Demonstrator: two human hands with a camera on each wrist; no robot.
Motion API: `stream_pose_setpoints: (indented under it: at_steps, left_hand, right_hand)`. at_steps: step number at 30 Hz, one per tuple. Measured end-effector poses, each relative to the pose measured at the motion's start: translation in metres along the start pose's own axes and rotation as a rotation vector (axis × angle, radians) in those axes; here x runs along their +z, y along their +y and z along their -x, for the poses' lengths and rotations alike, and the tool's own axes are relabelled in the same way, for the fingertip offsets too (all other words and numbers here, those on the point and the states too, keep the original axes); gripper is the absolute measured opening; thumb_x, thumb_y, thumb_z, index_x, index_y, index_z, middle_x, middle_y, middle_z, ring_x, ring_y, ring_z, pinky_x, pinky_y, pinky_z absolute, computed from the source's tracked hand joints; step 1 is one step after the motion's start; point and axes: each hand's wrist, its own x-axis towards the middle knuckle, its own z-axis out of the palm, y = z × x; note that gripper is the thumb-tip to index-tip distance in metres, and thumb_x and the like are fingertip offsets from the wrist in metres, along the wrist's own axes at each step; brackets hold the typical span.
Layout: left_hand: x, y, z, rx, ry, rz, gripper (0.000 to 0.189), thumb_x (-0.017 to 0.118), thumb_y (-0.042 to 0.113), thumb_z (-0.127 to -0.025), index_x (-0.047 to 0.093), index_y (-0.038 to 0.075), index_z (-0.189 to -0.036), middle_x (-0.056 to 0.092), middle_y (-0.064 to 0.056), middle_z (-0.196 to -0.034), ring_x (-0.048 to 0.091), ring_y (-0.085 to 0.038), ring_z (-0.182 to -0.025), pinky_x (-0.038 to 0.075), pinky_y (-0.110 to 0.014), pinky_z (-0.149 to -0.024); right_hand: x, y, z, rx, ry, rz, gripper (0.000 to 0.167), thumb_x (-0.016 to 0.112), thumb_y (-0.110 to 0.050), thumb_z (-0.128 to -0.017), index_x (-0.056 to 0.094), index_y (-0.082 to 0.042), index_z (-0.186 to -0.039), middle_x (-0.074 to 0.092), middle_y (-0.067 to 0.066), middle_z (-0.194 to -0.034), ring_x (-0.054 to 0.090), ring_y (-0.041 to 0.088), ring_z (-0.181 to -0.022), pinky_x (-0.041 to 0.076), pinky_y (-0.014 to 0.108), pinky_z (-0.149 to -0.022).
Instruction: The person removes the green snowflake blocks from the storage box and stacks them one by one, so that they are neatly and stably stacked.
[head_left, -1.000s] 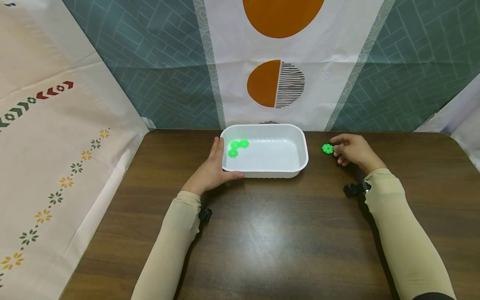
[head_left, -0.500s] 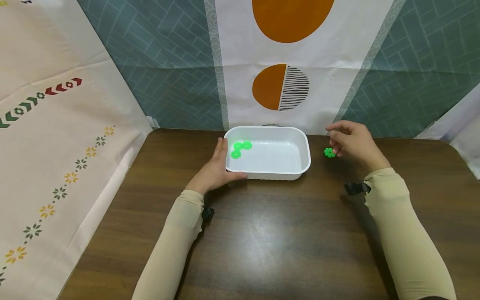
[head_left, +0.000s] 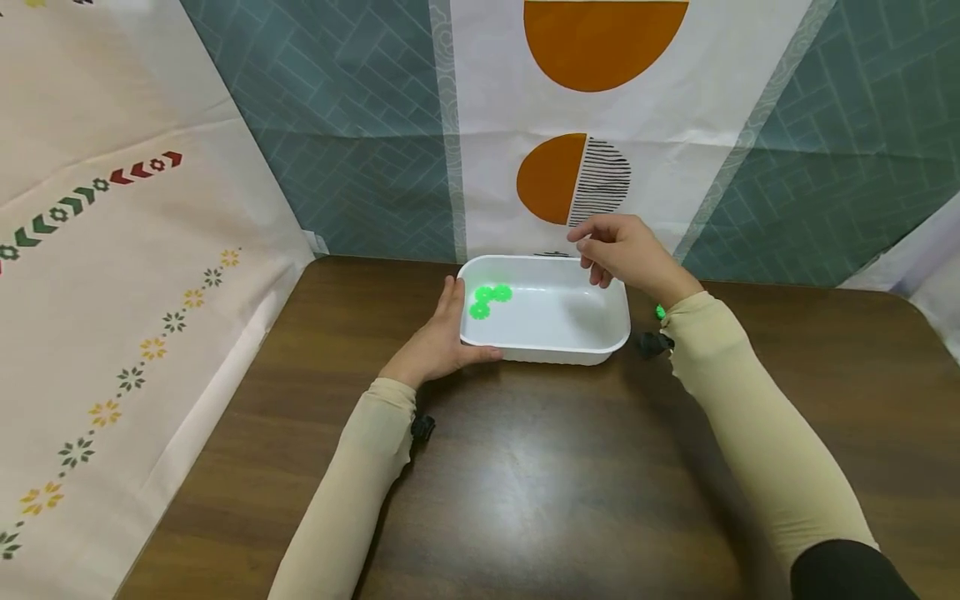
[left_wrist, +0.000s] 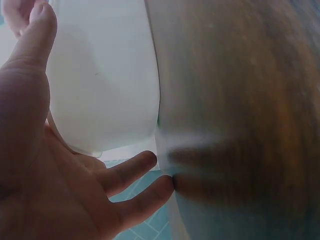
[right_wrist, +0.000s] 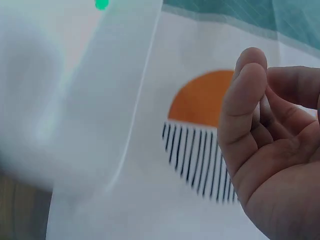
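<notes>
A white plastic tray sits on the brown table with several green flower-shaped discs at its left end. My left hand rests against the tray's left front corner, thumb along the front side, other fingers spread along the left side. In the left wrist view two of its fingertips touch the table beside the tray. Over the tray's right end hangs my right hand, thumb and forefinger tips together in the right wrist view, with nothing visible between them. Another green disc lies right of the tray, partly hidden by the right wrist.
A patterned cloth backdrop stands right behind the table and the tray. To the left hangs a cream cloth with printed flowers. Both forearms reach in from the front edge.
My right hand has lifted from beside the disc on the right and moved left over the tray. A disc stays on the table there. My left hand keeps its place at the tray.
</notes>
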Motion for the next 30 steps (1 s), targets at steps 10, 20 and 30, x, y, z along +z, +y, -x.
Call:
stream_pose_setpoints:
  at_steps: [10,20,30]
  left_hand:
    - [-0.001,0.002,0.003,-0.034,-0.009,0.021,0.123,0.073,0.062,-0.084,-0.011,0.018,-0.162,-0.020,-0.001,-0.167,0.019,-0.034,-0.150,0.030,-0.050,-0.114]
    - [0.002,0.004,0.003,-0.017,-0.008,0.010,0.119,0.068,0.065,-0.087,-0.011,0.016,-0.162,-0.019,0.000,-0.167,0.019,-0.032,-0.150,0.029,-0.046,-0.115]
    - [0.000,0.005,0.002,-0.024,0.002,-0.018,0.117,0.067,0.064,-0.089,-0.010,0.016,-0.162,-0.018,-0.001,-0.167,0.023,-0.032,-0.149,0.031,-0.045,-0.114]
  right_hand:
    - [0.040,-0.010,-0.054,-0.018,-0.136,0.018,0.016,0.060,-0.011,-0.102,0.068,-0.003,-0.113,0.061,0.022,-0.086,0.062,0.028,-0.062,0.057,0.034,-0.061]
    - [0.083,0.016,-0.081,0.009,-0.328,0.198,0.020,0.064,-0.018,-0.098,0.071,0.000,-0.103,0.062,0.012,-0.075,0.060,0.024,-0.060,0.056,0.034,-0.059]
    - [0.100,0.034,-0.089,-0.002,-0.359,0.310,0.024,0.062,-0.011,-0.097,0.071,-0.007,-0.119,0.062,0.010,-0.070,0.057,0.021,-0.055,0.053,0.033,-0.055]
